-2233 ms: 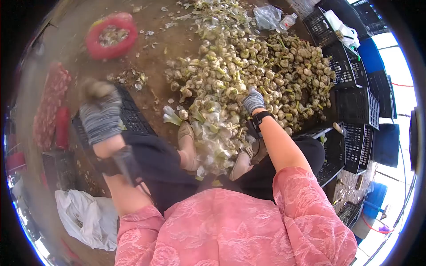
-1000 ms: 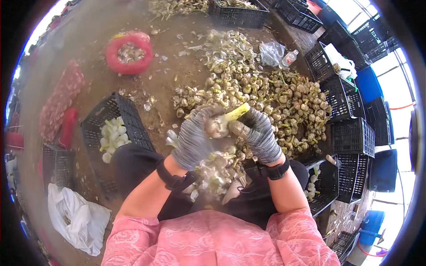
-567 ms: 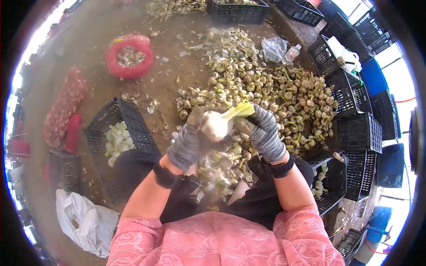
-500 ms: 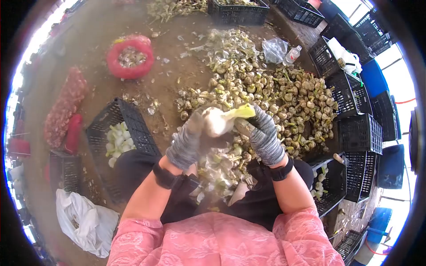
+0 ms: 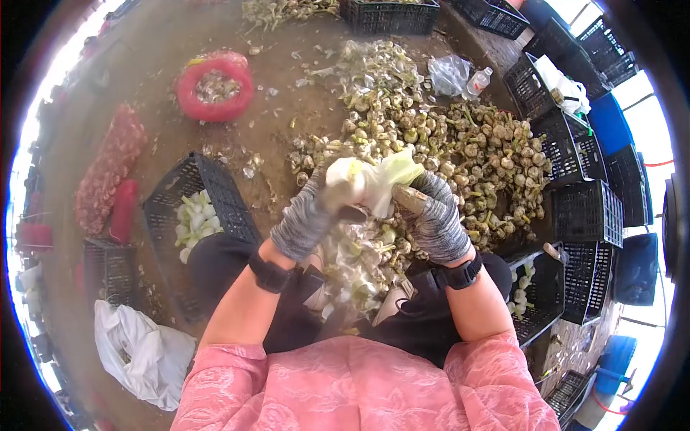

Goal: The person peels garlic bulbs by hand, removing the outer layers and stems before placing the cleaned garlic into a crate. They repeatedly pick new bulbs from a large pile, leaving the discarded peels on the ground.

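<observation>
My left hand [image 5: 305, 219], in a grey knit glove, is closed around a white garlic bulb [image 5: 346, 179] in front of my lap. My gloved right hand [image 5: 435, 219] is closed on the pale, loosened garlic skin [image 5: 394, 174] at the bulb's stem side. A brownish piece shows at the right thumb; whether it is a handle or soiled glove, I cannot make out. Beneath both hands lie loose garlic peelings [image 5: 352, 269]. Just beyond spreads a large heap of unpeeled garlic bulbs [image 5: 496, 158].
Left of my knee, a black crate [image 5: 223, 197] holds peeled white garlic; another crate [image 5: 543, 291] with some stands at right. A red mesh bag [image 5: 244, 90], a white sack [image 5: 147, 352] and a plastic bottle [image 5: 477, 82] lie around. Stacked crates [image 5: 586, 215] line the right.
The outer skin around the garlic's stem has come loose and spread into a wide flap at my right hand. The bulb has turned in my left hand, showing a yellowish spot.
</observation>
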The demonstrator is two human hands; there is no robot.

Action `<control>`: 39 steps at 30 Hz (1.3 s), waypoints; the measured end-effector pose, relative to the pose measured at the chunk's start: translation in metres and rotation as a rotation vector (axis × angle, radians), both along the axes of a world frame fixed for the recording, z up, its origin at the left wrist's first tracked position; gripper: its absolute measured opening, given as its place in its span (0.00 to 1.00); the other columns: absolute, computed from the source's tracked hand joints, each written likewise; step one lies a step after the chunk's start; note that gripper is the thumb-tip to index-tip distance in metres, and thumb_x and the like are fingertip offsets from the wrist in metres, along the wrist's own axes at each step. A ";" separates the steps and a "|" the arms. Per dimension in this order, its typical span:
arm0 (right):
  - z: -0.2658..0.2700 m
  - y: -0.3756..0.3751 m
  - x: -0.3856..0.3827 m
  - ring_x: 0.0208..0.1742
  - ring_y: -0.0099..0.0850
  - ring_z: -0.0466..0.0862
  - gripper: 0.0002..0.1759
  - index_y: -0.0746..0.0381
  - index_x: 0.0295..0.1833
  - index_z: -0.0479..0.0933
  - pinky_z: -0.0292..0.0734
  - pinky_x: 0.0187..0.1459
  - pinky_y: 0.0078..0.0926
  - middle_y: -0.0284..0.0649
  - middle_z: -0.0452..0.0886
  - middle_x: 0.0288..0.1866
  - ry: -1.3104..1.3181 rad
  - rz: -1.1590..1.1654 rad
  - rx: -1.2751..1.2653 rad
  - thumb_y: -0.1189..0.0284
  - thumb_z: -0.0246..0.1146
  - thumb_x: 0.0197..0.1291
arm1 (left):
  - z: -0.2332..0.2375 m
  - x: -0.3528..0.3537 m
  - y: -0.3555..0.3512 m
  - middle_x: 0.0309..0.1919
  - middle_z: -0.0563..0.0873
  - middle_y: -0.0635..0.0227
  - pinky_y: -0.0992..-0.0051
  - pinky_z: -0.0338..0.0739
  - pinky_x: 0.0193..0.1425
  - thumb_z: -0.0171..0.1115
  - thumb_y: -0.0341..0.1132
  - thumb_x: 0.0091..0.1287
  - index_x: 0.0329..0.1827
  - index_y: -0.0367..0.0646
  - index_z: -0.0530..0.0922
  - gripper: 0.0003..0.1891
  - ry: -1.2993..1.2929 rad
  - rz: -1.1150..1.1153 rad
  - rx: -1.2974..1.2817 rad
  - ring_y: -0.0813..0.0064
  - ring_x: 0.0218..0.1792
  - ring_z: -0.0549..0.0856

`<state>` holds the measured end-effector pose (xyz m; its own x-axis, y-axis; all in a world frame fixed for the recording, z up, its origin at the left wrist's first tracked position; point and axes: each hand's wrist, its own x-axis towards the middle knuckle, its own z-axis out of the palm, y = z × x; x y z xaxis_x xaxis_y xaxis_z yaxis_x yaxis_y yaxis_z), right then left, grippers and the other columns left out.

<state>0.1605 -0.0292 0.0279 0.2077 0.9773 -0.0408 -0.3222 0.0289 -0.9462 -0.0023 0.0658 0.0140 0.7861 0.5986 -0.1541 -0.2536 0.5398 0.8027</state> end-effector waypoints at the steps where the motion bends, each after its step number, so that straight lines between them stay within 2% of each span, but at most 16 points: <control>1: 0.000 0.000 -0.001 0.41 0.21 0.77 0.15 0.67 0.48 0.74 0.71 0.44 0.18 0.35 0.79 0.40 0.000 0.000 -0.001 0.72 0.57 0.55 | 0.001 0.001 -0.002 0.46 0.77 0.64 0.72 0.78 0.44 0.64 0.43 0.55 0.60 0.40 0.64 0.32 0.111 0.082 0.191 0.71 0.43 0.79; 5: 0.004 -0.001 0.000 0.40 0.22 0.78 0.14 0.69 0.47 0.73 0.73 0.44 0.19 0.37 0.79 0.40 0.323 0.005 -0.076 0.73 0.56 0.56 | -0.009 0.001 0.003 0.45 0.76 0.69 0.77 0.74 0.48 0.66 0.37 0.52 0.58 0.43 0.64 0.30 -0.051 0.120 0.269 0.77 0.46 0.76; 6: 0.005 0.000 0.002 0.40 0.22 0.78 0.14 0.69 0.47 0.72 0.73 0.44 0.20 0.38 0.79 0.40 0.445 0.012 -0.039 0.73 0.55 0.56 | -0.005 -0.002 0.004 0.45 0.77 0.69 0.77 0.73 0.51 0.67 0.37 0.50 0.57 0.41 0.65 0.31 0.078 0.089 0.361 0.77 0.45 0.77; 9: 0.002 -0.001 0.009 0.40 0.23 0.78 0.12 0.69 0.44 0.72 0.74 0.43 0.18 0.39 0.79 0.39 0.230 -0.008 0.137 0.75 0.53 0.56 | -0.006 -0.005 0.004 0.46 0.77 0.66 0.76 0.74 0.49 0.67 0.40 0.52 0.57 0.37 0.65 0.31 0.009 -0.050 0.371 0.75 0.47 0.78; 10: 0.003 0.011 0.009 0.37 0.23 0.79 0.10 0.69 0.42 0.72 0.76 0.38 0.16 0.40 0.79 0.37 0.568 -0.072 0.151 0.75 0.53 0.56 | -0.014 -0.004 0.006 0.46 0.77 0.66 0.76 0.74 0.48 0.68 0.42 0.51 0.57 0.37 0.66 0.33 -0.160 -0.150 0.247 0.75 0.46 0.78; 11: 0.015 0.005 0.014 0.34 0.23 0.79 0.09 0.68 0.42 0.72 0.76 0.34 0.15 0.38 0.79 0.35 0.748 -0.284 -0.079 0.76 0.53 0.57 | -0.022 -0.003 0.007 0.46 0.77 0.67 0.75 0.75 0.47 0.70 0.45 0.49 0.57 0.37 0.66 0.35 -0.329 -0.249 0.121 0.76 0.45 0.78; 14: 0.000 0.002 0.038 0.36 0.27 0.80 0.10 0.66 0.42 0.73 0.76 0.35 0.17 0.36 0.80 0.35 0.056 -0.115 -0.025 0.73 0.56 0.57 | 0.002 -0.011 0.002 0.47 0.77 0.67 0.75 0.73 0.53 0.69 0.38 0.47 0.59 0.38 0.65 0.35 -0.160 -0.172 0.223 0.75 0.47 0.77; 15: -0.019 0.004 0.037 0.37 0.30 0.81 0.17 0.63 0.48 0.73 0.77 0.35 0.22 0.39 0.81 0.35 -0.494 0.065 0.060 0.70 0.61 0.53 | 0.003 -0.010 0.004 0.51 0.75 0.68 0.73 0.72 0.54 0.71 0.41 0.46 0.60 0.39 0.64 0.38 -0.125 -0.102 0.325 0.75 0.50 0.75; 17: -0.018 -0.003 0.013 0.37 0.36 0.81 0.24 0.58 0.54 0.71 0.77 0.38 0.29 0.45 0.81 0.36 -1.150 0.546 -0.043 0.67 0.64 0.49 | 0.004 -0.008 0.006 0.54 0.73 0.68 0.72 0.71 0.55 0.73 0.45 0.45 0.61 0.40 0.63 0.41 -0.094 -0.024 0.431 0.75 0.54 0.73; 19: -0.020 -0.008 -0.001 0.38 0.44 0.80 0.29 0.54 0.57 0.70 0.76 0.40 0.35 0.49 0.79 0.37 -1.424 0.684 -0.072 0.64 0.66 0.46 | 0.000 -0.007 0.006 0.55 0.73 0.67 0.71 0.70 0.57 0.74 0.45 0.43 0.62 0.41 0.62 0.43 -0.105 0.078 0.415 0.74 0.54 0.73; 20: -0.015 -0.005 0.003 0.37 0.46 0.80 0.29 0.56 0.57 0.69 0.75 0.40 0.36 0.49 0.79 0.36 -1.386 0.711 -0.193 0.64 0.66 0.46 | -0.004 -0.005 0.003 0.53 0.73 0.68 0.71 0.70 0.58 0.75 0.44 0.42 0.61 0.42 0.63 0.43 -0.109 0.118 0.417 0.73 0.54 0.73; 24: 0.024 -0.008 0.001 0.30 0.39 0.80 0.14 0.61 0.39 0.79 0.75 0.31 0.30 0.43 0.78 0.32 -1.117 -0.205 0.223 0.71 0.67 0.44 | -0.010 -0.004 0.001 0.49 0.74 0.68 0.72 0.69 0.57 0.76 0.41 0.42 0.58 0.42 0.63 0.41 -0.025 0.136 0.479 0.74 0.52 0.74; 29: 0.013 -0.008 -0.009 0.26 0.38 0.79 0.09 0.62 0.34 0.78 0.74 0.28 0.29 0.41 0.78 0.28 -1.325 -0.321 0.333 0.75 0.66 0.43 | -0.019 0.001 -0.008 0.50 0.74 0.67 0.73 0.70 0.56 0.77 0.38 0.41 0.59 0.42 0.63 0.41 0.007 0.136 0.591 0.74 0.51 0.75; 32: 0.016 -0.009 -0.011 0.27 0.39 0.78 0.07 0.62 0.33 0.76 0.72 0.26 0.32 0.41 0.76 0.27 -1.385 -0.310 0.313 0.76 0.64 0.44 | -0.013 0.000 -0.010 0.50 0.75 0.66 0.73 0.70 0.56 0.77 0.40 0.41 0.59 0.42 0.64 0.42 -0.008 0.105 0.387 0.74 0.51 0.75; 34: 0.015 -0.007 -0.009 0.25 0.39 0.77 0.07 0.62 0.33 0.76 0.72 0.25 0.33 0.41 0.75 0.25 -1.427 -0.304 0.303 0.77 0.63 0.45 | -0.018 0.000 -0.008 0.50 0.75 0.66 0.74 0.70 0.56 0.76 0.45 0.42 0.59 0.40 0.64 0.42 0.046 0.076 0.492 0.73 0.51 0.75; 39: 0.009 -0.006 -0.003 0.24 0.42 0.76 0.09 0.62 0.34 0.74 0.71 0.25 0.35 0.43 0.73 0.27 -1.443 -0.320 0.307 0.75 0.61 0.44 | -0.004 0.001 -0.011 0.51 0.75 0.66 0.73 0.70 0.57 0.74 0.50 0.42 0.59 0.39 0.65 0.43 -0.033 -0.015 0.363 0.73 0.53 0.75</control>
<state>0.1571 -0.0348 0.0371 0.0901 0.8166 0.5702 0.9097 0.1657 -0.3809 -0.0011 0.0549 0.0096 0.7960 0.5983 0.0914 -0.2766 0.2252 0.9342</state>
